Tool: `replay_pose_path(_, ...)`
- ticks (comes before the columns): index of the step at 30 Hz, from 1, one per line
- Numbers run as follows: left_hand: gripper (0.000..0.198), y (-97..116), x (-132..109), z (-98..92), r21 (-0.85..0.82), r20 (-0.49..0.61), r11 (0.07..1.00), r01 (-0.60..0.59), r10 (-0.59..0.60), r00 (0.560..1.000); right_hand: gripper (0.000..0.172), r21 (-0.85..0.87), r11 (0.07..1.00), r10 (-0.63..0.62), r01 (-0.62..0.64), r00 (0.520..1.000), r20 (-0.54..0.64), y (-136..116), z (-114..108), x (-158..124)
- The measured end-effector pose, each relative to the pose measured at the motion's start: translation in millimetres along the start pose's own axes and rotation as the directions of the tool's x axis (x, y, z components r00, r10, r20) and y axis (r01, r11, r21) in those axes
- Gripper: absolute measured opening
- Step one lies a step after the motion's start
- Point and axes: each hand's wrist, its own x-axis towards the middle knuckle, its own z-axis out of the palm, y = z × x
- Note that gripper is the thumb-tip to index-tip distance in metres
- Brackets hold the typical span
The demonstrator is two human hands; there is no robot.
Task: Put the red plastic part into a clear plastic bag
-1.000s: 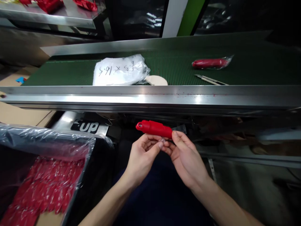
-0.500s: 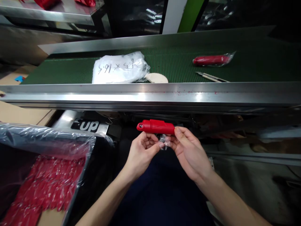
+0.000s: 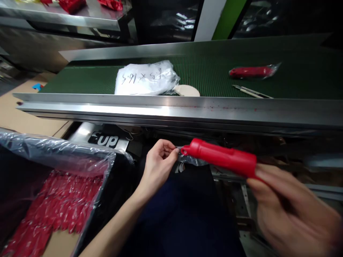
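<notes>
Below the steel conveyor rail (image 3: pixel 171 110): right hand (image 3: pixel 289 210) grips red cylindrical plastic tool (image 3: pixel 222 160) by its right end (hand blurred) — tip leftward — where left hand (image 3: pixel 160 160) pinches clear plastic sleeve (image 3: pixel 193 161).

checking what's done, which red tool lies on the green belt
The bagged red tool on the green belt; the other red tool is held in the right hand, below it.
</notes>
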Motion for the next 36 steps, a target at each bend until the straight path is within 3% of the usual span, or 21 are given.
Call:
replay_pose_path(2,0.015,2,1,1.5,0.023,0.022,1.000,-0.013,0.013,1.000,0.046,-0.074,0.956,-0.268,0.284,0.948,0.172,-5,-12,-2)
replay_pose_path(4,0.014,4,1,3.2,0.045,0.050,0.999,-0.021,0.018,0.999,0.048,-0.092,0.904,-0.374,0.417,0.878,0.298,-9,-15,0)
replay_pose_path(8,0.015,8,-3,4.9,0.054,0.085,0.999,-0.005,0.000,0.996,0.035,-0.155,0.842,-0.436,0.517,0.821,0.368,-8,-10,8)
replay_pose_path(12,0.018,9,-6,6.1,0.039,0.075,0.999,-0.014,0.011,0.997,0.032,-0.119,0.758,-0.508,0.642,0.694,0.510,2,-9,7)
replay_pose_path(15,0.018,7,-8,8.4,0.047,0.070,0.997,-0.066,0.062,0.996,0.038,-0.084,0.737,-0.504,0.670,0.628,0.593,9,-9,4)
replay_pose_path(18,0.015,4,-15,13.1,0.079,0.056,0.988,-0.133,0.129,0.990,0.040,-0.101,0.702,-0.539,0.705,0.619,0.571,13,-4,5)
replay_pose_path(20,0.013,-1,-22,17.8,0.106,0.021,0.981,-0.160,0.159,0.987,0.036,-0.174,0.693,-0.566,0.700,0.677,0.471,12,4,6)
replay_pose_path(23,0.011,-11,-32,25.8,0.119,-0.061,0.978,-0.171,0.179,0.982,0.038,-0.255,0.818,-0.477,0.515,0.856,0.199,5,25,1)
replay_pose_path(25,0.011,-18,-38,30.0,0.106,-0.114,0.979,-0.173,0.185,0.976,0.032,-0.162,0.971,-0.178,0.175,0.984,-0.008,0,43,-8)
replay_pose_path(26,0.010,-20,-40,31.2,0.099,-0.139,0.979,-0.176,0.188,0.972,0.026,-0.048,0.998,0.040,-0.044,0.995,-0.087,-2,52,-13)
replay_pose_path(27,0.010,-22,-41,31.6,0.096,-0.162,0.979,-0.179,0.193,0.968,0.021,0.089,0.965,0.258,-0.248,0.957,-0.130,-4,61,-18)
replay_pose_path(28,0.010,-23,-42,31.2,0.096,-0.183,0.978,-0.184,0.200,0.963,0.018,0.228,0.886,0.440,-0.403,0.887,-0.140,-5,68,-21)
replay_pose_path(30,0.010,-25,-41,28.2,0.112,-0.210,0.973,-0.202,0.222,0.952,0.021,0.459,0.696,0.652,-0.552,0.753,-0.084,-7,79,-25)
replay_pose_path(31,0.010,-26,-41,26.0,0.126,-0.218,0.969,-0.212,0.236,0.947,0.023,0.540,0.615,0.702,-0.574,0.711,-0.044,-8,82,-25)
replay_pose_path(34,0.010,-29,-40,19.4,0.184,-0.241,0.949,-0.257,0.297,0.924,0.020,0.657,0.453,0.744,-0.602,0.661,0.094,-14,88,-25)
replay_pose_path(36,0.009,-29,-42,16.4,0.222,-0.227,0.924,-0.312,0.360,0.905,0.016,0.611,0.509,0.711,-0.607,0.696,0.099,-16,91,-27)
